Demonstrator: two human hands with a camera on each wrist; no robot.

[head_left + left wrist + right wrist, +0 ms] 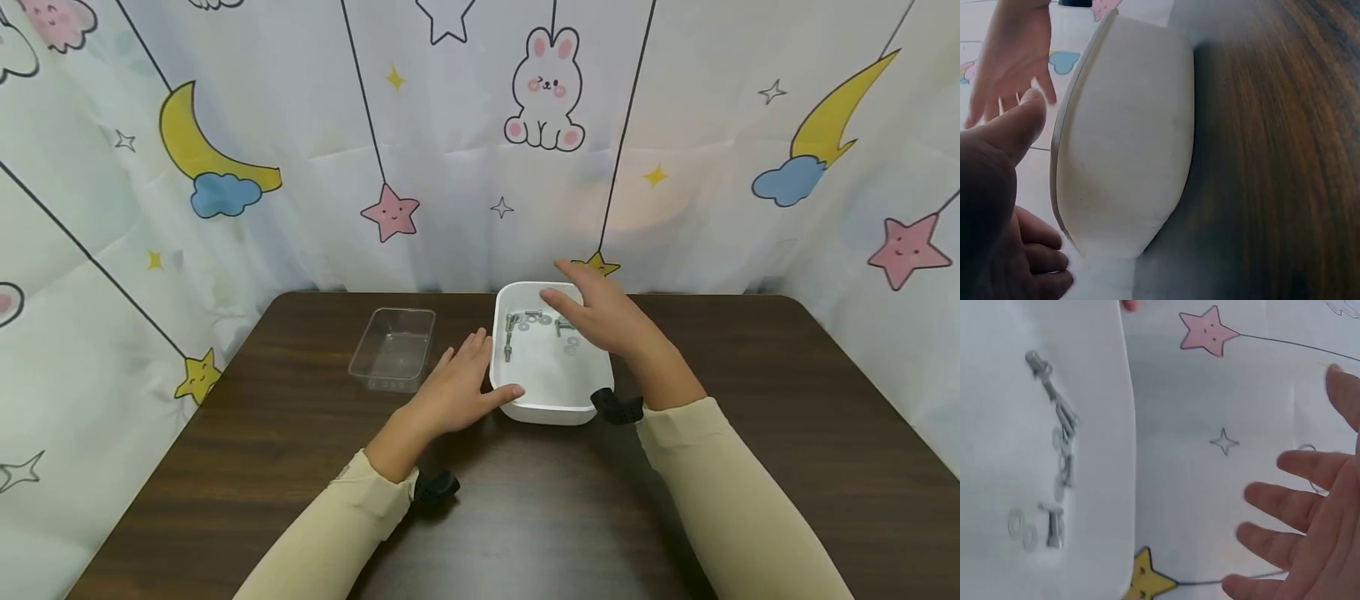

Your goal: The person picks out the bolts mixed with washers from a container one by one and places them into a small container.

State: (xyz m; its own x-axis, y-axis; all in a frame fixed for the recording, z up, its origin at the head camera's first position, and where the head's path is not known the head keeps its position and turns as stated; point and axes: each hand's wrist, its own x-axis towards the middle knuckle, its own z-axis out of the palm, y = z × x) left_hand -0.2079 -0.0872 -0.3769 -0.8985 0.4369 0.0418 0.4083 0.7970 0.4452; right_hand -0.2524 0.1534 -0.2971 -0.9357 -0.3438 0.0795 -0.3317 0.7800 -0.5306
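A white rectangular tray [555, 383] stands on the dark table, with several metal bolts [1054, 528] and washers [1021, 530] scattered toward its far side. My left hand [461, 387] is at the tray's left side, fingers extended and thumb reaching over the near-left rim. Over the tray's right side is my right hand [603, 312], its fingers spread and nothing held in them. In the left wrist view, the tray's outer wall [1125, 125] rises beside my left thumb and fingers. The right wrist view shows my right hand [1310, 506] with its fingers apart, away from the bolts.
A clear plastic container [393, 346] sits on the table left of my left hand. The brown wooden table [300, 467] ends at a curtain [465, 167] printed with moons, stars and a rabbit. Each wrist carries a black strap mount [617, 407].
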